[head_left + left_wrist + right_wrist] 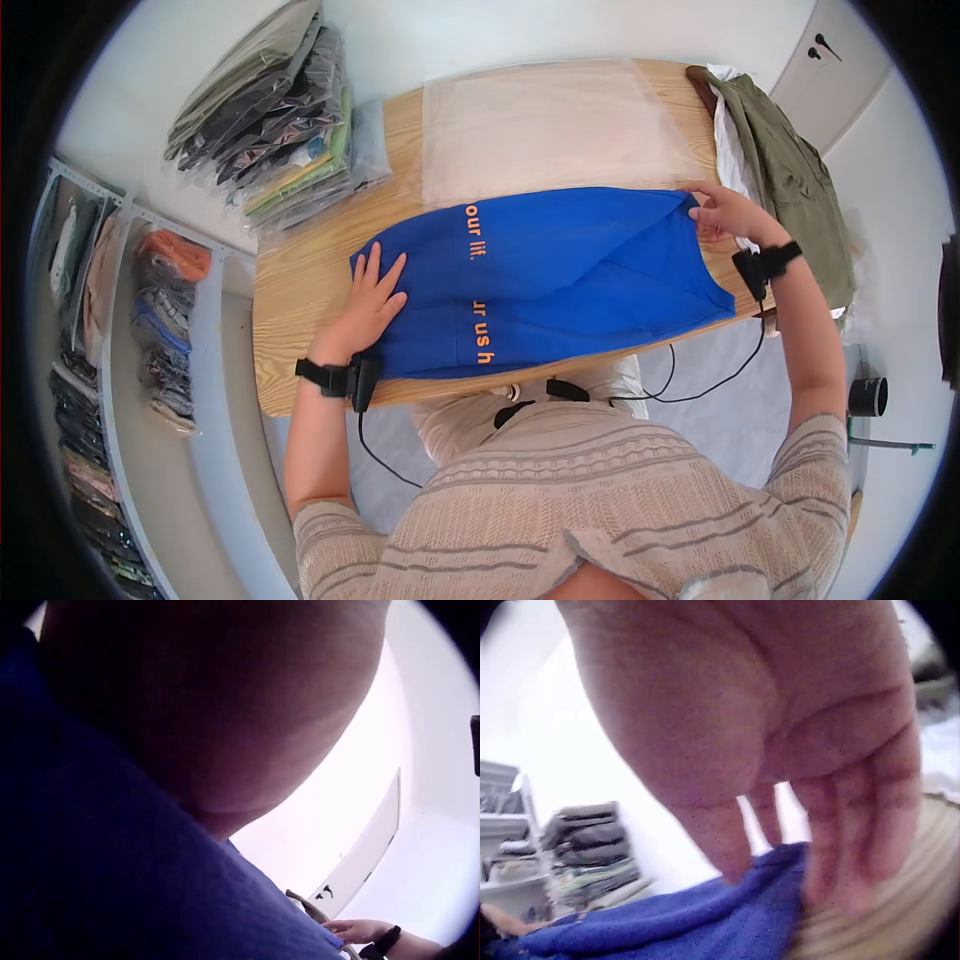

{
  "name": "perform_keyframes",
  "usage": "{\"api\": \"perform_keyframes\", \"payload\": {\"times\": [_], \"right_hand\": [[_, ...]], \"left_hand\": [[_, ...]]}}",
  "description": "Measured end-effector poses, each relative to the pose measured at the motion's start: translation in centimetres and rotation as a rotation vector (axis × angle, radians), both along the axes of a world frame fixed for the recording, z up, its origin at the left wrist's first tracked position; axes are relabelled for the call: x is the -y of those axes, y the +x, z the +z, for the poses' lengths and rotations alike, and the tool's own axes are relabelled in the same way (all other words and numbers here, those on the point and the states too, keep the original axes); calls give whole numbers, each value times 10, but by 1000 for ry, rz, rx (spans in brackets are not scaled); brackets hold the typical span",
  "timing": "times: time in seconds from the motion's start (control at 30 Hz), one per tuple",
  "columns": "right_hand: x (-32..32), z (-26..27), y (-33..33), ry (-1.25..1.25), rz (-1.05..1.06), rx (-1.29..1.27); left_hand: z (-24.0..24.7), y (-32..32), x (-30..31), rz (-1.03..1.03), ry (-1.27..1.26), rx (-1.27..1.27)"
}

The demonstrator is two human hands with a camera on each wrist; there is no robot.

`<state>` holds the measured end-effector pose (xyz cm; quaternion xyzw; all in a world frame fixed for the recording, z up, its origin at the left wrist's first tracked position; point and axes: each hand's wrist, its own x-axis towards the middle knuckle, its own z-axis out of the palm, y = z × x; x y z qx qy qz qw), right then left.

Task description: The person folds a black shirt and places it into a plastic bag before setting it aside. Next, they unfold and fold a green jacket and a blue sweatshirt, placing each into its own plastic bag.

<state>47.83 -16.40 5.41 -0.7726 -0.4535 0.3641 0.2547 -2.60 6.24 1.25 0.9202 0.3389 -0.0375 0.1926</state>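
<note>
A folded blue garment (540, 270) with orange lettering lies across the wooden table's near part. My left hand (365, 312) rests on its left end, fingers spread and straight. At the garment's upper right corner, my right hand (738, 214) pinches the cloth between thumb and fingers. In the right wrist view, the right hand (780, 727) is palm toward the camera, with blue cloth (697, 922) at the thumb and forefinger and the other fingers hanging beside it. The left wrist view shows the left hand (240, 712) dark and close above blue cloth (135, 870); its fingertips are hidden.
A clear plastic bag (550, 130) lies flat behind the garment on the table (285, 345). Bagged clothes (290, 120) are stacked at the back left. Olive clothing (790, 170) covers the right end. Shelves (120, 330) with packed clothes stand left; cables (700, 393) hang from both wrists.
</note>
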Motion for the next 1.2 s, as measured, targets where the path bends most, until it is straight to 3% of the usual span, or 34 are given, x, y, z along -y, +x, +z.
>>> {"api": "perform_keyframes", "payload": {"times": [0.07,0.1,0.2,0.33,0.4,0.47,0.5,0.57,0.6,0.7,0.9,0.97,1.2], "right_hand": [[7,22,-48,29,23,518],[15,15,-75,335,73,661],[15,17,-183,608,224,544],[-1,-43,-263,437,170,740],[-2,-52,-268,435,160,786],[-7,-52,-264,436,179,789],[-9,-52,-263,446,189,774],[-10,-52,-260,416,200,795],[-12,-51,-259,409,197,796],[-14,-51,-260,377,194,812],[-14,-52,-261,400,204,830],[-14,-52,-260,401,195,826],[-13,-50,-260,411,188,798]], "left_hand": [[-2,-7,14,-4,9,12],[1,-9,24,25,15,20],[-2,-20,47,69,50,64],[1,-24,63,141,54,128],[0,-28,65,161,49,136],[1,-38,65,296,-1,497],[0,-47,68,311,8,486],[-13,-65,76,732,-191,759],[-26,-75,78,803,-252,881],[-16,-64,101,977,-278,792],[-12,-40,93,935,-238,759],[3,-34,86,922,-586,914],[8,-13,78,886,-690,1031]]}}
